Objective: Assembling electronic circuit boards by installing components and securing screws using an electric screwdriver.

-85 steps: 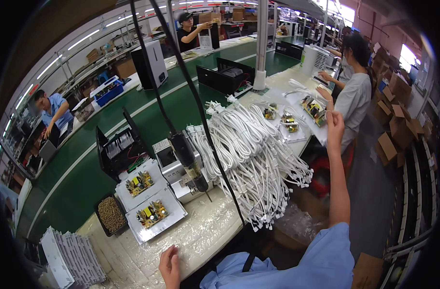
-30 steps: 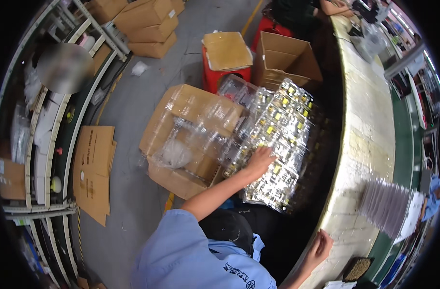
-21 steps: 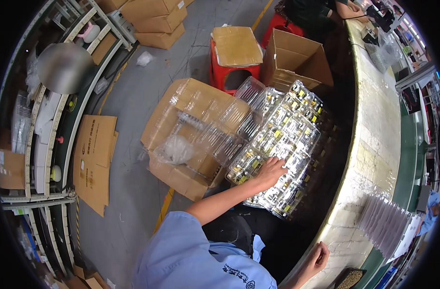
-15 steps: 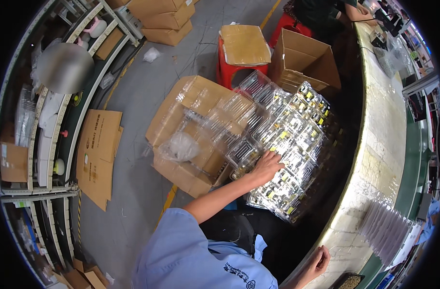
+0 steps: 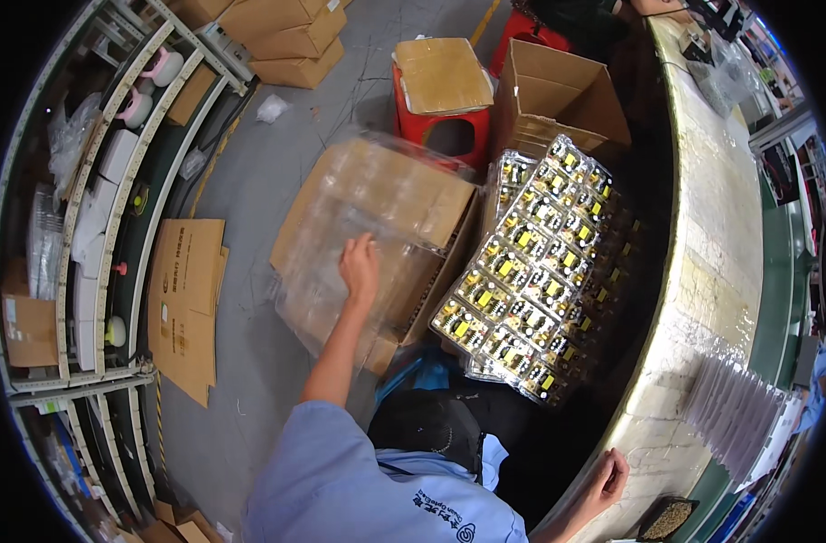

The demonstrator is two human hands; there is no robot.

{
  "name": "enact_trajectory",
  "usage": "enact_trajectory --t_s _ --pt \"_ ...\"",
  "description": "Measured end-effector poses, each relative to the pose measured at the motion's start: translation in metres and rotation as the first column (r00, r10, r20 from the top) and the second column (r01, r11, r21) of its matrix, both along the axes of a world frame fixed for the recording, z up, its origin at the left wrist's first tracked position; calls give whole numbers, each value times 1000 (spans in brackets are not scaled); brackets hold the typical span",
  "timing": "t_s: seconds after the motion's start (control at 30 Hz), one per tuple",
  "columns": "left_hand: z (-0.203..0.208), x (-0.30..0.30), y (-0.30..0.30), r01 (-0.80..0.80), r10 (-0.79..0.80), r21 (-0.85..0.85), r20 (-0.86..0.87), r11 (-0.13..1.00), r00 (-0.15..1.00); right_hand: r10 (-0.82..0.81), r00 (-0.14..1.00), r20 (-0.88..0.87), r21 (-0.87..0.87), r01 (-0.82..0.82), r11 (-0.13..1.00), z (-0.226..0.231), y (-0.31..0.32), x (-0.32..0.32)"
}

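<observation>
My left hand (image 5: 360, 264) is closed on a clear plastic tray (image 5: 341, 222), which is smeared by motion above an open cardboard box (image 5: 417, 201). To the right of that box, stacked clear trays of small circuit boards (image 5: 526, 258) with yellow parts lie in full view. My right hand (image 5: 606, 480) rests at the near edge of the long worktable (image 5: 671, 362). Its fingers are curled, and nothing shows in them.
A red stool (image 5: 411, 136) with cardboard on top and another open carton (image 5: 558, 100) stand behind the boards. Flattened cardboard (image 5: 185, 299) lies by the left shelving. Thin clear sheets (image 5: 734, 412) stand on the right worktable. A person sits at the far right.
My left hand has moved left from the circuit boards to above the box, carrying the clear tray off them. The boards now show uncovered. My right hand has hardly moved.
</observation>
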State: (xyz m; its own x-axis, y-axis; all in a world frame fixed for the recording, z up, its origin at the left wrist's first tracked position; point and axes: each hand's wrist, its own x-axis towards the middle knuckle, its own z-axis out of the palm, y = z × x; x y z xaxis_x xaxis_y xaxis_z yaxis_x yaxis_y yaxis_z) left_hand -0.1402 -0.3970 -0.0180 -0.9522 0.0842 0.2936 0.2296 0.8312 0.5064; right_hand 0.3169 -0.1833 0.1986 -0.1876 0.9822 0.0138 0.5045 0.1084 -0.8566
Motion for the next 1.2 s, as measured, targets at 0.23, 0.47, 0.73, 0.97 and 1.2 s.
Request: enact_trajectory --t_s 0.23,0.47,0.73,0.97,1.2 --pt "-51 -31 -9 -53 56 -199 7 979 998 16 1000 -7 -6 -17 1000 2 1 -4" --pt "-41 -43 12 -15 -11 -284 -90 959 996 23 1000 21 13 -23 1000 0 0 -2" --pt "-76 -65 -34 -39 7 -402 -80 915 997 9 1000 -10 -12 -9 1000 0 0 -1" --pt "-144 -45 -57 108 43 -274 492 956 870 -25 999 26 -25 25 999 5 -1 -10" --pt "-149 -36 -70 208 -67 -252 476 945 877 -56 998 25 -31 57 998 1 -1 -2"
